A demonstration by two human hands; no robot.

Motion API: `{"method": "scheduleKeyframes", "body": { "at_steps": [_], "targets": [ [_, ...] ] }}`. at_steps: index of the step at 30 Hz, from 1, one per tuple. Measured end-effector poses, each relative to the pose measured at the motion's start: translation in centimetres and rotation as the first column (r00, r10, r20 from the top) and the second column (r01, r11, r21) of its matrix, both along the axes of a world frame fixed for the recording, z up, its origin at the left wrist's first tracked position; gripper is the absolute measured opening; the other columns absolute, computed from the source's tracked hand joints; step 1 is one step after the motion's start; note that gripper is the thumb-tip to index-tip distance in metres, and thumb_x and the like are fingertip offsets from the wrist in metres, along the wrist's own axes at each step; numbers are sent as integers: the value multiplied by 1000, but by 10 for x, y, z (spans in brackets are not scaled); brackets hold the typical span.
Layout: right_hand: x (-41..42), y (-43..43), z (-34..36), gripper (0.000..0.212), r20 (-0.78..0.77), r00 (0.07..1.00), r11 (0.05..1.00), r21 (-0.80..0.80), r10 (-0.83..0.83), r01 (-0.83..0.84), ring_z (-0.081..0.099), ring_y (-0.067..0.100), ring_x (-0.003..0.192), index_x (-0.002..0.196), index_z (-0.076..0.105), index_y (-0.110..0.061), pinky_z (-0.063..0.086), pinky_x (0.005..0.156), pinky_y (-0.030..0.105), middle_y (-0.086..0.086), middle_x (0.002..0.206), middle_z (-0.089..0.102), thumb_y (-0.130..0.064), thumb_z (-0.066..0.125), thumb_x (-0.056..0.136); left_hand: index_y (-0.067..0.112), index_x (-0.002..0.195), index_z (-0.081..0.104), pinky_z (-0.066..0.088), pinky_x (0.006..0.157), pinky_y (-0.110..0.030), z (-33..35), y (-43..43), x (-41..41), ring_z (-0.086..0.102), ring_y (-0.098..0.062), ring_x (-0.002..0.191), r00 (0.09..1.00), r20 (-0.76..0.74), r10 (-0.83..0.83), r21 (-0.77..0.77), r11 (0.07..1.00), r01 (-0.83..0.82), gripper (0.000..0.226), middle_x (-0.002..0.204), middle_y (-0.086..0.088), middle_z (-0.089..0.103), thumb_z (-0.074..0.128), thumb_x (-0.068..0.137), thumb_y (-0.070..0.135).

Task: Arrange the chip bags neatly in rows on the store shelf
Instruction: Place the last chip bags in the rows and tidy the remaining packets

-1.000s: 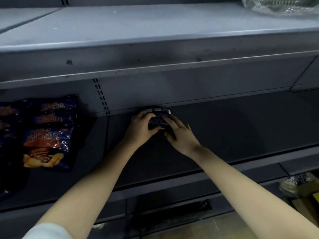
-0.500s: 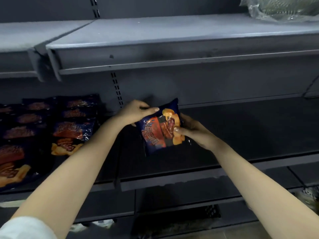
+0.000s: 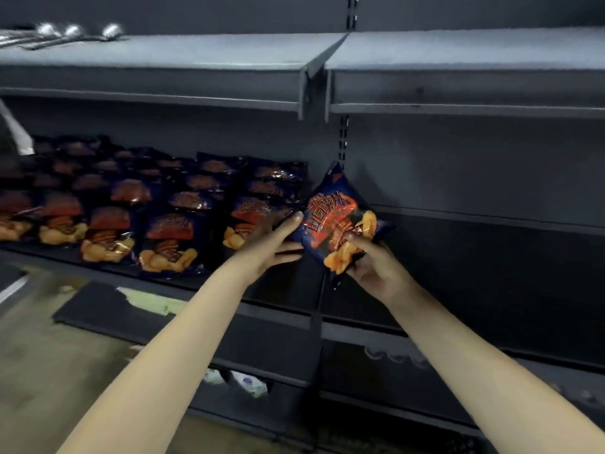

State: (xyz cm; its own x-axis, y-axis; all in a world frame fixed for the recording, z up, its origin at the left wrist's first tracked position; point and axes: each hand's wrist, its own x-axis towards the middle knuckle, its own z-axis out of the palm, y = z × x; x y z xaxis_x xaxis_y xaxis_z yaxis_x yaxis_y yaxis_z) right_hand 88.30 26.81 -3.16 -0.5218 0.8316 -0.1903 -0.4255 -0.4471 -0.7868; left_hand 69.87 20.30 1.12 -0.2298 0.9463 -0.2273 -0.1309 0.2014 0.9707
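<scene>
A dark blue chip bag (image 3: 337,221) with red and orange print hangs tilted in the air at the seam between two shelf sections. My right hand (image 3: 373,267) grips its lower right corner, thumb on the front. My left hand (image 3: 278,244) holds its left edge, fingers spread along it. Left of the bag, several rows of matching chip bags (image 3: 170,221) lie overlapped on the dark middle shelf (image 3: 281,299). The nearest row (image 3: 262,204) sits just behind my left hand.
A grey upper shelf (image 3: 327,57) overhangs the work area, with shiny items (image 3: 72,31) at its far left. The shelf section (image 3: 491,273) to the right holds no bags. Lower shelves and a concrete floor (image 3: 39,355) lie below, with white packets (image 3: 245,381) underneath.
The bag came off the back of the right shelf section and moved left toward the filled rows. My view swung left, revealing many more stocked bags.
</scene>
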Motion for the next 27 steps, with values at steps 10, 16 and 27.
{"method": "scheduleKeyframes", "body": {
  "at_steps": [10, 16, 27],
  "targets": [
    [-111, -41, 0, 77, -63, 975, 976, -28, 214, -216, 63, 22, 109, 112, 61, -22, 48, 85, 38, 6, 116, 68, -41, 92, 45, 31, 126, 39, 48, 97, -33, 11, -42, -106, 56, -16, 114, 881, -205, 426, 333, 877, -347, 70, 128, -2, 55, 79, 71, 16],
    [-103, -33, 2, 89, 163, 977, 957, 232, 137, -172, 61, 19, 113, 129, 53, -22, 53, 85, 38, 2, 124, 63, -54, 84, 53, 34, 145, 19, 28, 112, -37, 17, -28, -138, 33, -18, 136, 904, -390, 174, 242, 967, -82, 92, 151, 3, 29, 76, 76, 20],
    [-142, -53, -25, 49, 645, 675, 849, 526, -357, -53, 57, 13, 110, 116, 46, -25, 40, 92, 24, -9, 111, 60, -17, 75, 78, 30, 149, 0, 6, 106, -16, -5, -11, -114, 0, -3, 139, 744, -661, 100, 305, 941, 145, 88, 158, 2, -4, 60, 88, 9]
  ]
}}
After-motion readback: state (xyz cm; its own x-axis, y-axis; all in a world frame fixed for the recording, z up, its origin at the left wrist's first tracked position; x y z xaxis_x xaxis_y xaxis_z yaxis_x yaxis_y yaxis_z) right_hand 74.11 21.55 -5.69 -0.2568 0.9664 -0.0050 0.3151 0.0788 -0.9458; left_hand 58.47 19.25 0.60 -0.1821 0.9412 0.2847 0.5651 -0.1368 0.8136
